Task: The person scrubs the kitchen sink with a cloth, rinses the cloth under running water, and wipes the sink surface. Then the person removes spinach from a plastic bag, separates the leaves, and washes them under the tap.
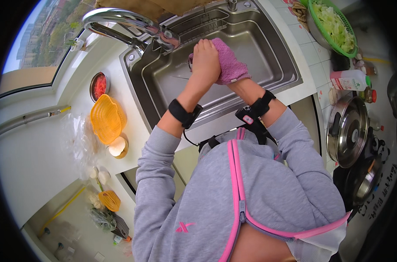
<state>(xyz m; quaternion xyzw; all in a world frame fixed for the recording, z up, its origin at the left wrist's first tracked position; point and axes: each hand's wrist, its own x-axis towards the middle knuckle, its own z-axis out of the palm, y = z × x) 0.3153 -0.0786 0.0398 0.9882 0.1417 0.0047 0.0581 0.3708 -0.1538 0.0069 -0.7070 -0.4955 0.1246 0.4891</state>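
Over the stainless steel sink (pixel 254 42), a pink terry cloth (pixel 229 62) is bunched between my two hands. My left hand (pixel 206 60) has its fingers curled at the cloth's left side; a small dark edge of something shows beside it, too hidden to name. The cloth covers my right hand, and just the wrist comes out below it. A chrome faucet (pixel 129 19) arches over the sink's upper left corner. Behind it and along the sink's far wall runs a wire rack (pixel 208 26).
Left of the sink stand a bowl of red food (pixel 99 85), a yellow plastic basket (pixel 107 118) and plastic bags (pixel 80 140). To the right are a green colander of chopped leaves (pixel 336 29), a white bottle (pixel 350 80) and a lidded steel pan (pixel 347 132).
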